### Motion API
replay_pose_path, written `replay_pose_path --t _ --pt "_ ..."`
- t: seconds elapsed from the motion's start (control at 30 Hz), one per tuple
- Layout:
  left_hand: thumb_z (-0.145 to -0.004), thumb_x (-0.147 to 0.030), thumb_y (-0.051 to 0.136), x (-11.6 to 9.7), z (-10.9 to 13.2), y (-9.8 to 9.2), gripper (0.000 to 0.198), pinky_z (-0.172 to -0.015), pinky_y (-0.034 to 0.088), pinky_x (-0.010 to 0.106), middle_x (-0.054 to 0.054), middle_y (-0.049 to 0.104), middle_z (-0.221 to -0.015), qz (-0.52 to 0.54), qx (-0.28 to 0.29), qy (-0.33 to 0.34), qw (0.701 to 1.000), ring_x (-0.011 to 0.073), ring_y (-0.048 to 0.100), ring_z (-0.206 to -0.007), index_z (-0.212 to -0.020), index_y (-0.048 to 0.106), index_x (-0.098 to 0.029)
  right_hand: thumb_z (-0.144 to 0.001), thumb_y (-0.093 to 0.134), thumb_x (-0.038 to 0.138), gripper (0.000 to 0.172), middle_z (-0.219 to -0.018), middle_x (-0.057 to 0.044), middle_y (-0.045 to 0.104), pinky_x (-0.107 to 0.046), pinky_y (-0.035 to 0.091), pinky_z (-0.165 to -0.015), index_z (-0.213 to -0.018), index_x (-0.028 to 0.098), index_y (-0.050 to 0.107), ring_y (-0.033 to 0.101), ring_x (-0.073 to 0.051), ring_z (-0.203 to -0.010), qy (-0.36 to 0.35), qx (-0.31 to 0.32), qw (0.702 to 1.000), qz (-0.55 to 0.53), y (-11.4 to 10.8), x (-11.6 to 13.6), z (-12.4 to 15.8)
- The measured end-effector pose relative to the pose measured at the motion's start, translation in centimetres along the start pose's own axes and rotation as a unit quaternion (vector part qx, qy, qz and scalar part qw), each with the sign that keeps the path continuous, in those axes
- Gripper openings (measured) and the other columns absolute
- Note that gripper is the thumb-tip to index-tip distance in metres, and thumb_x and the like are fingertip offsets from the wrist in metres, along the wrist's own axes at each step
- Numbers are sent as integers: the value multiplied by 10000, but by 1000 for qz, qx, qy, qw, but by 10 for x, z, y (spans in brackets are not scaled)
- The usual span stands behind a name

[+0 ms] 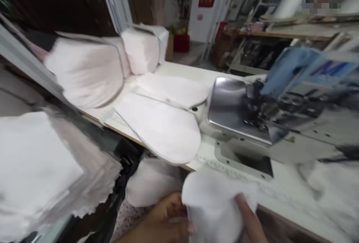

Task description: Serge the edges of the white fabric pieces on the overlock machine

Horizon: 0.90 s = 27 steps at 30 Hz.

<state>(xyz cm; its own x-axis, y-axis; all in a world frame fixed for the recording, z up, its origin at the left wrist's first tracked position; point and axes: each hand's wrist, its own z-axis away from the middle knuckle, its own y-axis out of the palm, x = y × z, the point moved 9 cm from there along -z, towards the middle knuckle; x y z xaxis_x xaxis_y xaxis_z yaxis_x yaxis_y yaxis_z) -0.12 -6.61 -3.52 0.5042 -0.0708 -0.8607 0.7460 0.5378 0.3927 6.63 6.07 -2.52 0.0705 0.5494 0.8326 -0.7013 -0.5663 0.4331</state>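
A white fabric piece (213,198) with a rounded edge is between my hands at the front edge of the table. My left hand (171,216) has its fingers curled at the piece's left edge; some of its fingertips are blurred. On the other side my right hand (251,218) pinches the piece, thumb on top and the other fingers hidden beneath. Another pale fabric piece (154,181) hangs just below the table edge, behind my left hand. Farther up, a rounded white panel (165,127) lies flat on the table, overlapping the edge slightly.
A sewing machine with a blue head (291,70) and a shiny metal plate (227,100) stands at right. Tied bundles of white panels (86,70) sit at the back left. A big fabric stack (36,160) fills the left. A co-worker is at the upper right.
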Motion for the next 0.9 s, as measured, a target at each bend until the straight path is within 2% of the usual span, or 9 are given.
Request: replay_pose_path --t 0.07,0.13,0.23,0.3,0.37,0.47,0.57,0.7,0.9 --pt "-792 -491 686 0 0 -1 403 -935 450 414 64 705 -1004 59 -28 4 998 273 627 -1022 -1071 658 -201 -833 612 485 575 -1133 -105 712 -442 515 -944 -1324 197 533 653 -302 -1059 32 -114 992 -42 -23 -6 13" --pt "-878 -435 599 -8 -4 0 301 -868 459 330 38 691 -947 55 -42 -3 998 202 621 -919 -1043 658 -191 -739 694 525 721 -1154 -87 711 -439 495 -977 -1360 218 495 640 -309 -1095 50 -174 979 -94 -32 -13 24" --pt "-880 -405 594 -22 -11 14 269 -681 423 228 2 615 -774 -29 15 -19 999 129 544 -726 -890 655 -143 -650 787 514 799 -1144 -94 716 -418 499 -952 -1345 234 507 646 -302 -1084 92 -110 985 -101 -19 -27 34" --pt "-883 -416 576 -23 -12 25 307 -594 369 207 -16 540 -697 -97 67 -26 993 108 481 -659 -782 624 -130 -630 830 437 749 -1095 -107 731 -396 521 -899 -1291 211 558 675 -291 -1017 134 -56 986 -83 -8 -40 40" --pt "-892 -428 553 -16 -10 30 309 -597 374 210 -13 536 -717 -115 81 -26 990 117 489 -678 -810 609 -136 -623 850 366 655 -998 -92 756 -350 553 -803 -1208 187 616 706 -254 -887 147 -54 984 -81 -5 -47 42" --pt "-866 -410 596 8 -4 25 269 -737 438 254 20 625 -890 -138 60 -40 988 178 565 -848 -972 616 -164 -644 840 310 466 -840 -14 763 -237 561 -640 -1067 199 680 699 -162 -702 56 -157 977 -136 -23 -30 34" --pt "-855 -376 609 42 4 21 239 -813 436 291 31 672 -954 -242 89 -78 963 220 591 -926 -975 661 -176 -672 815 287 296 -734 44 736 -180 563 -607 -940 221 708 681 -111 -643 -61 -238 946 -211 -48 5 30" --pt "-864 -445 568 80 15 15 328 -763 453 289 46 687 -922 -183 134 -174 958 232 613 -889 -955 675 -149 -779 732 342 187 -735 39 741 -230 597 -688 -901 204 701 694 -119 -677 -78 -260 932 -241 -75 35 29" --pt "-803 -480 653 82 22 10 377 -858 442 275 31 695 -974 -64 113 -223 966 225 602 -990 -1021 692 -175 -852 661 322 164 -818 38 763 -239 595 -766 -951 195 685 707 -115 -739 -107 -293 923 -226 -106 47 37"
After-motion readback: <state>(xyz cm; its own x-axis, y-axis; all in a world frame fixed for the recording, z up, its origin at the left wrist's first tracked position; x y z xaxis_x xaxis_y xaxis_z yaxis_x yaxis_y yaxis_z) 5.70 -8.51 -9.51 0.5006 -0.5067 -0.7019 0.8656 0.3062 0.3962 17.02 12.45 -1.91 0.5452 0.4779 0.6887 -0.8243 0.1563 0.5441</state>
